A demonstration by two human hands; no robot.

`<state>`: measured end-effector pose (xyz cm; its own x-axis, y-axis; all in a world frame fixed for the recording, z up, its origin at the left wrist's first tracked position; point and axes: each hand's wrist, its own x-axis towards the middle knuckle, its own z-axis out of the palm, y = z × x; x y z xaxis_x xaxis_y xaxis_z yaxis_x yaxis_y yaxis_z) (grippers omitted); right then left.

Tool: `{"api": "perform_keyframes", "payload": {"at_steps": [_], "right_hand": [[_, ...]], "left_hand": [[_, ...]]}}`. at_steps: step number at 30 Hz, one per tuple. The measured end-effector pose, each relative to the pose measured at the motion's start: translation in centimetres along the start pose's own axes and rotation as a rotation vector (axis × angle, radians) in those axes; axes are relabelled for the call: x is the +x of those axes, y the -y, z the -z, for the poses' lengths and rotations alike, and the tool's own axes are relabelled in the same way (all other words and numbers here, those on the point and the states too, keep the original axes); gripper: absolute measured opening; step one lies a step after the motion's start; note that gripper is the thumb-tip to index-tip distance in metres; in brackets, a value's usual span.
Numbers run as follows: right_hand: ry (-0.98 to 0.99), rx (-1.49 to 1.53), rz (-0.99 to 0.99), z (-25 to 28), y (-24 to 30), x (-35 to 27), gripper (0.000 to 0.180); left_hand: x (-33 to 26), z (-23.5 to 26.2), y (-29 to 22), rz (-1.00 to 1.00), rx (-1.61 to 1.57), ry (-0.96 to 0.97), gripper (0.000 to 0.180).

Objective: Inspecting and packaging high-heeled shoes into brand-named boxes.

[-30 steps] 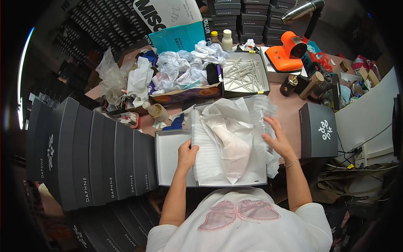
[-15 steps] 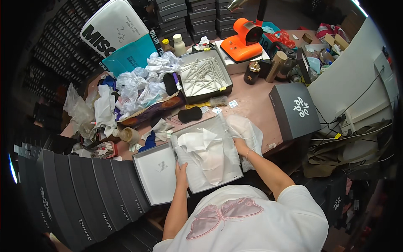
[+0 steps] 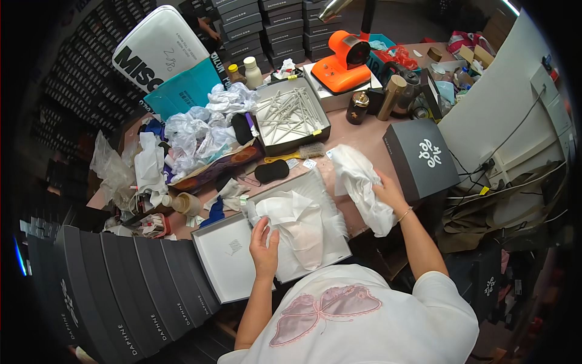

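My right hand [image 3: 391, 195] grips a white paper-wrapped bundle [image 3: 359, 182], lifted over the right edge of an open shoe box [image 3: 333, 258]; what the paper covers is hidden. Inside that box, crumpled white tissue [image 3: 291, 206] lies around a second wrapped thing [image 3: 306, 239], pale pink through its paper. My left hand [image 3: 265, 250] hovers at the box's left side with fingers apart and nothing held. Beneath and beside that hand is a shallow white tray or lid [image 3: 221, 261].
A grey tray of white sticks [image 3: 327, 128], a yellow-handled brush [image 3: 285, 156] and a black padded piece [image 3: 272, 172] lie beyond. A dark shoe box [image 3: 418, 161] stands right. Several grey boxes [image 3: 139, 279] line the left. Crumpled plastic [image 3: 200, 130] fills the back left.
My right hand has picked up the wrapped bundle from beside the box and moved it up and right. My left hand has let go of the box edge, its fingers spreading.
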<state>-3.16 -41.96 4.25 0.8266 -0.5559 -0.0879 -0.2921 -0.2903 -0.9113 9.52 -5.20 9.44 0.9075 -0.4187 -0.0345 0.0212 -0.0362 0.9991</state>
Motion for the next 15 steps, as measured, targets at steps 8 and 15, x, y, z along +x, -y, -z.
{"api": "perform_keyframes", "payload": {"at_steps": [8, 15], "right_hand": [[0.667, 0.631, -0.226, -8.8, 18.4, -3.4, 0.040], [0.923, 0.143, -0.137, -12.1, 19.2, -2.5, 0.037]], "left_hand": [[1.8, -5.4, -0.9, 0.439, -1.067, 0.177, 0.082], [0.0, 0.1, -0.3, 0.234, -0.829, -0.088, 0.082]]}}
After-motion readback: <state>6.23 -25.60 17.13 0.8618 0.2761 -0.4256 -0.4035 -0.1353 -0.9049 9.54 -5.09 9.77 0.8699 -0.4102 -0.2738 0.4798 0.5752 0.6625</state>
